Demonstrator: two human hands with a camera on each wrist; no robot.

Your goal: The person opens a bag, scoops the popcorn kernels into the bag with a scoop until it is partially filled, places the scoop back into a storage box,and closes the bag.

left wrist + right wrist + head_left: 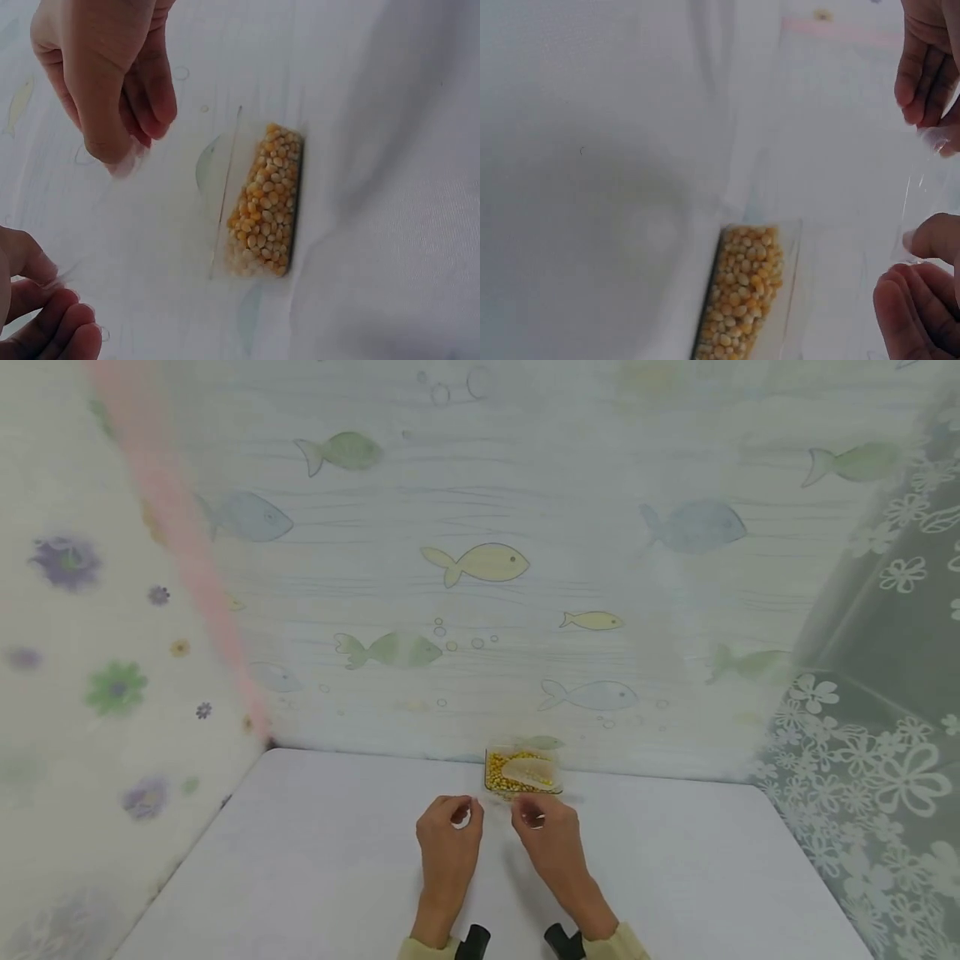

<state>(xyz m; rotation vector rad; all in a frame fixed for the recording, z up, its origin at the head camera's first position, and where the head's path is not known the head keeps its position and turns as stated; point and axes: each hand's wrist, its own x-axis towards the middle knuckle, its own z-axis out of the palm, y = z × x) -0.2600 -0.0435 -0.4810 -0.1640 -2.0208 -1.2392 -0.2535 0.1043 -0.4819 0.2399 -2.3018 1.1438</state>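
A clear rectangular box (pixel 225 187) filled with yellow corn kernels (pixel 266 206) stands at the back of the table. In the head view my left hand (pixel 450 843) and right hand (pixel 553 843) are held up just in front of it, side by side, thumbs against fingers. Between them they pinch a thin, clear plastic film (pixel 919 184), one edge in each hand; glints show along it in the right wrist view. Whether it is a sheet or a bag, I cannot tell. A pale translucent patch (pixel 528 770) overlaps the kernels in the head view.
White cloth covers the table (pixel 300 860). Behind the box rises a pale curtain (pixel 480 693) printed with fish. A flowered curtain (pixel 75 693) hangs at the left, and white lace-like flowers (pixel 885 777) cover the right side. Dark devices (pixel 472 942) sit at both wrists.
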